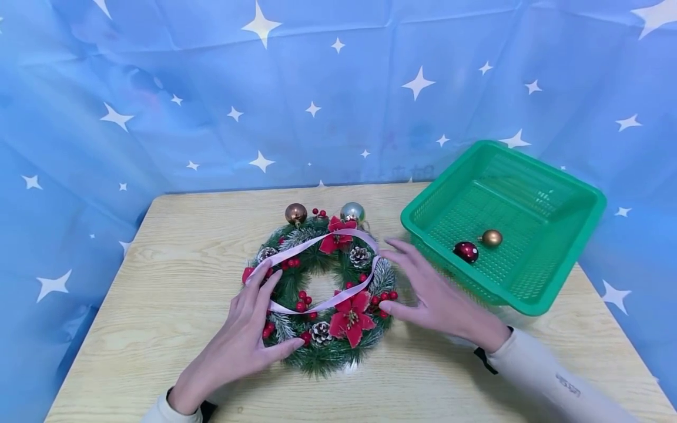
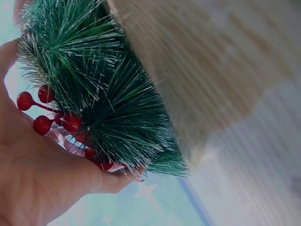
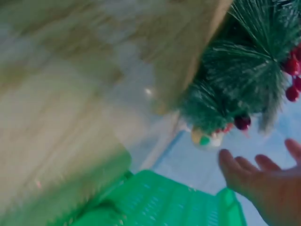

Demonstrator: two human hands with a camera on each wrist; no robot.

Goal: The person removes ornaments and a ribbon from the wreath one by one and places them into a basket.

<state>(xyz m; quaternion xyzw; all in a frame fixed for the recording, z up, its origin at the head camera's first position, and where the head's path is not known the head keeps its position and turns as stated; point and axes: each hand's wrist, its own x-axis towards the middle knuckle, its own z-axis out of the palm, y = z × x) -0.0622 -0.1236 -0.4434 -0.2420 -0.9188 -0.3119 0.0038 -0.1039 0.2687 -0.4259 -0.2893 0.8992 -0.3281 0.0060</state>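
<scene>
A green Christmas wreath with red flowers, berries and frosted pinecones lies flat on the table. A pale pink ribbon forms a loose loop across its top. My left hand rests at the wreath's left side, fingertips by the ribbon and thumb low near the berries. On the other side, my right hand has its fingers spread, their tips close to the ribbon's right end; contact is unclear. In the right wrist view those fingers appear apart from the wreath. Neither hand visibly grips anything.
A green plastic basket stands at the right, holding a dark red dotted bauble and a gold bauble. Brown and silvery-blue baubles sit at the wreath's far edge. A starry blue cloth hangs behind the table.
</scene>
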